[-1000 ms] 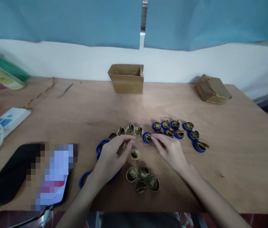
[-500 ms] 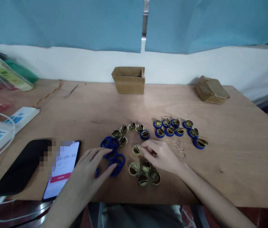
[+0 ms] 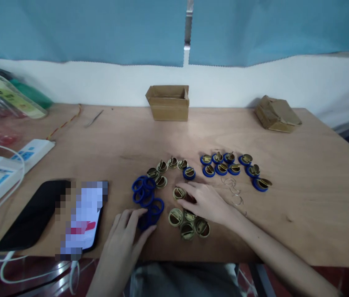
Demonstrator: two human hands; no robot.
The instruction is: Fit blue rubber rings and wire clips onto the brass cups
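Observation:
My right hand (image 3: 207, 202) reaches over a round brass-coloured fitting with a raised bar (image 3: 179, 192), thumb and forefinger at its opposite edges. My left hand (image 3: 126, 233) rests by the near end of a pile of blue rings (image 3: 143, 196). Its thumb and forefinger are apart, on either side of the nearest rings, and its fingertips seem to touch them. Several more brass fittings (image 3: 187, 230) sit just below my right hand. Others without rings (image 3: 162, 166) form an arc beyond the pile, beside one fitting seated in a blue ring (image 3: 189, 173).
Several ringed fittings (image 3: 221, 168) stand at the right, with thin wire rings (image 3: 234, 190) in front. At the back are an open cardboard box (image 3: 170, 109), a crumpled box (image 3: 276, 115) and tweezers (image 3: 94, 118). Phones (image 3: 32, 218) and a power strip (image 3: 40, 152) occupy the left.
My right thumb and forefinger have moved from the fitting's right side to around it. My left hand has drawn back towards me, uncovering more of the blue rings.

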